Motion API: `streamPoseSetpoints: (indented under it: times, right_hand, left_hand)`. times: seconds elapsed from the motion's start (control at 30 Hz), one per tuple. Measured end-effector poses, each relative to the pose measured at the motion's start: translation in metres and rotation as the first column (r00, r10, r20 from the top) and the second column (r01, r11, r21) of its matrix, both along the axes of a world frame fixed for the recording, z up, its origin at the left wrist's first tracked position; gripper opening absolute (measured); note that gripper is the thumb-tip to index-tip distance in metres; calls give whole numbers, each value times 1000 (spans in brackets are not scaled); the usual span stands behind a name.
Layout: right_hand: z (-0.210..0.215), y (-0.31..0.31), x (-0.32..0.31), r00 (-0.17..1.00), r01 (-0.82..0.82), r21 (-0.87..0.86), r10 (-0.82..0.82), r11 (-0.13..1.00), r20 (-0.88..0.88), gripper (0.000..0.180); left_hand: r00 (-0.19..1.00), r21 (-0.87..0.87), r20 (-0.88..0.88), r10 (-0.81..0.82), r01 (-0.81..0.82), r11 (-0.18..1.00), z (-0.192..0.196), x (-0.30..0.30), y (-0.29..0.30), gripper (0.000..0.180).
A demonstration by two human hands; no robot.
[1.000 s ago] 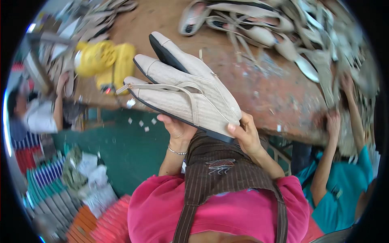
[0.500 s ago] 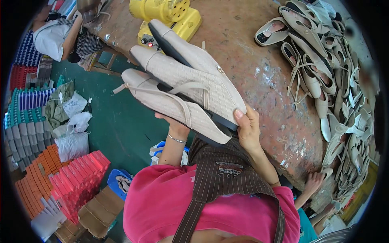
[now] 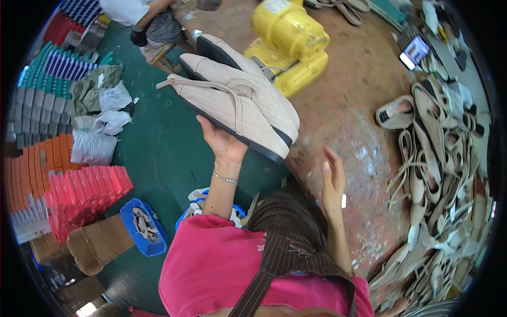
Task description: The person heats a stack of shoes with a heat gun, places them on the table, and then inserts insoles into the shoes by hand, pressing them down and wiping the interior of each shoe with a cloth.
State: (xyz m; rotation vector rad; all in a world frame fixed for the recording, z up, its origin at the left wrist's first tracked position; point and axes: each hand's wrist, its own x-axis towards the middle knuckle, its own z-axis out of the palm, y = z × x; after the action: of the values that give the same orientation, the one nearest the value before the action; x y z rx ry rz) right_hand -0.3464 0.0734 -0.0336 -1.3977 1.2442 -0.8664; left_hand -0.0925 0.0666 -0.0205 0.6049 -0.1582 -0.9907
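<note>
My left hand (image 3: 226, 147) holds up a stack of three beige flat shoes from beneath, fingers around the sole side. The nearest shoe (image 3: 208, 105) is textured, with a thin strap and a black sole; its toe points to the far left. Behind it lie a second shoe (image 3: 274, 108) and a third shoe (image 3: 224, 48), partly covered. Off to the right, my right hand (image 3: 332, 182) is apart from the shoes, over the table edge, with its fingers stretched and nothing in them.
A yellow motor machine (image 3: 290, 37) stands on the worn table (image 3: 354, 121). Many beige shoes (image 3: 428, 121) heap along the right, near a phone (image 3: 414, 52). Left on the green floor are pink boxes (image 3: 87, 195) and a blue basket (image 3: 142, 232). Another person (image 3: 127, 10) sits far left.
My right hand has let go of the shoes' heels and moved down, away from them. The left hand now carries the stack alone. The view has shifted, showing more of the far right table.
</note>
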Motion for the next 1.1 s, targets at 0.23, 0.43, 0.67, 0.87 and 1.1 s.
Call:
streamPoseSetpoints:
  times: [0.23, 0.43, 0.67, 0.87, 1.1]
  right_hand:
    - [-70, 23, -54, 749, -7, -376, -244, 927, -616, 38]
    - [-70, 19, -46, 652, -101, -405, -247, 909, -717, 40]
    - [-68, 14, -47, 635, -108, -410, -255, 906, -730, 39]
    - [-69, 17, -47, 638, -99, -395, -247, 913, -729, 39]
    - [-49, 5, -35, 755, -18, -366, -227, 931, -616, 40]
  left_hand:
    - [993, -120, -39, 113, -117, 986, 18, 51, -50, 82]
    - [978, -199, -79, 192, -204, 958, 30, 78, -86, 80]
    - [967, -262, -134, 215, -244, 934, 39, 80, -103, 76]
    - [954, -152, -48, 296, -300, 942, 44, 68, -78, 83]
    - [957, -110, 22, 290, -286, 952, 40, 52, -40, 83]
